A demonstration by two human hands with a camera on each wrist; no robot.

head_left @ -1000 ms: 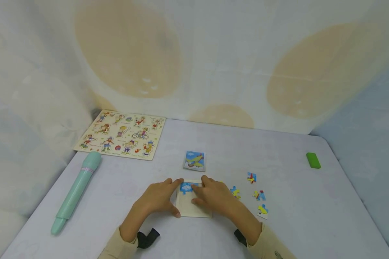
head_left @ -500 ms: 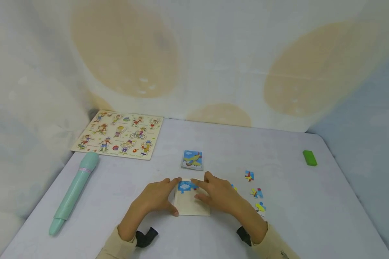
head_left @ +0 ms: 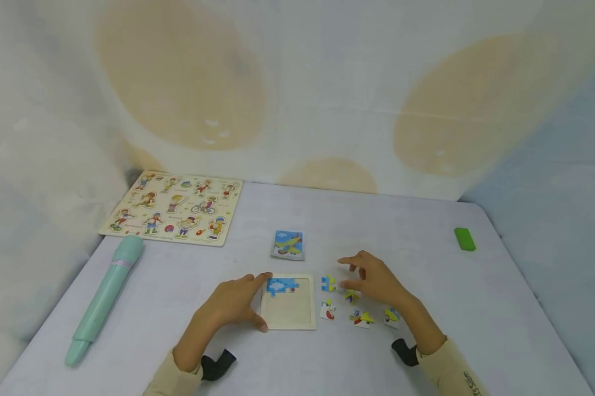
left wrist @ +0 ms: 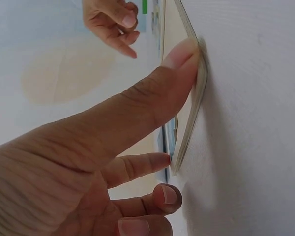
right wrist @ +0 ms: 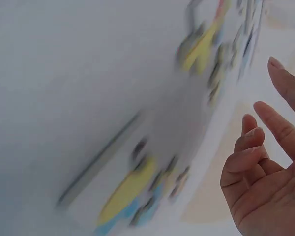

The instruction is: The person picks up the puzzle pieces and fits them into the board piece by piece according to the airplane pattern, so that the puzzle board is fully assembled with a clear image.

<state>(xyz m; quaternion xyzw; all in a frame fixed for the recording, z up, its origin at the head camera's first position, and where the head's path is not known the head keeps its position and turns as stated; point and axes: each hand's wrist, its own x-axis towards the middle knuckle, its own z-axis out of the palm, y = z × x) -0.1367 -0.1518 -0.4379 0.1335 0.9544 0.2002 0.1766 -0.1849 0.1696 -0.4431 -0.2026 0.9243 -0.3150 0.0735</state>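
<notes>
My left hand (head_left: 235, 301) holds a small square wooden puzzle tray (head_left: 290, 316) by its left side, thumb at the near corner and index finger at the far corner. In the left wrist view, the thumb presses the edge of the tray (left wrist: 189, 115). Blue joined puzzle pieces (head_left: 281, 285) with a cloud lie in the tray's upper left. My right hand (head_left: 374, 278) hovers over loose puzzle pieces to the right, fingers spread and apart, holding nothing visible. Among them are a blue-yellow piece (head_left: 328, 282) and a red-white piece (head_left: 328, 310). The right wrist view is blurred.
A picture card (head_left: 288, 245) with a yellow airplane lies beyond the tray. At the back left is a wooden puzzle board (head_left: 174, 209) with figures. A mint-green tube-shaped object (head_left: 104, 302) lies at left, and a green block (head_left: 464, 239) at far right.
My right hand has lifted off the blue pieces in the tray and moved right over the loose pieces. The left hand has kept its place on the tray. The head view has shifted slightly.
</notes>
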